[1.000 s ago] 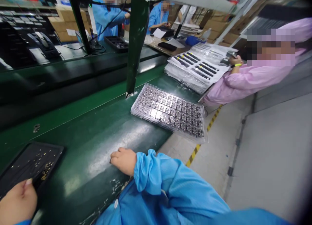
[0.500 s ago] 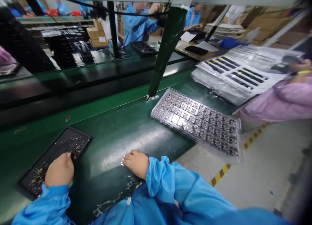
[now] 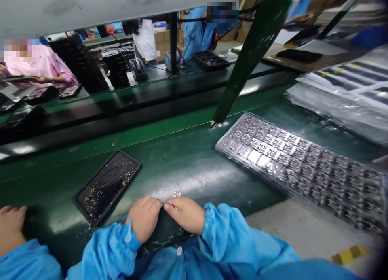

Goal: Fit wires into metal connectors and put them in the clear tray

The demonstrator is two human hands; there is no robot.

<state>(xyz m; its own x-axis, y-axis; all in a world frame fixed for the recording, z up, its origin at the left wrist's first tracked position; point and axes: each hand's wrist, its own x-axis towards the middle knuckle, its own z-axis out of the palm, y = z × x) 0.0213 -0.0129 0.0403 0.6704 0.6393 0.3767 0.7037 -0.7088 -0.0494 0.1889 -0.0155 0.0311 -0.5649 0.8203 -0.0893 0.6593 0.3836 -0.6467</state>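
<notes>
My left hand (image 3: pixel 144 218) is closed, its fingertips meeting those of my right hand (image 3: pixel 188 215) near the front of the green bench (image 3: pixel 169 166). What the left fingers pinch is too small to make out. A small silver metal part (image 3: pixel 176 194) shows at the fingers of my closed right hand, which appears to grip it. Left of my hands lies a shallow black tray (image 3: pixel 112 178) holding many tiny gold-coloured pieces, some spilled by its near corner. To the right, a clear plastic tray (image 3: pixel 222 147) carries rows of silver metal parts.
Another person's hand (image 3: pixel 12 227) rests on the bench at far left. A green post (image 3: pixel 242 73) slants down behind the work area. Plastic-wrapped sheets (image 3: pixel 330 102) are stacked at right. Stacked black trays (image 3: pixel 81 63) and a person in pink (image 3: pixel 45 63) are across the bench.
My left hand has left the black tray and moved right to meet my right hand. Another person's hand has appeared at far left. The view has shifted left.
</notes>
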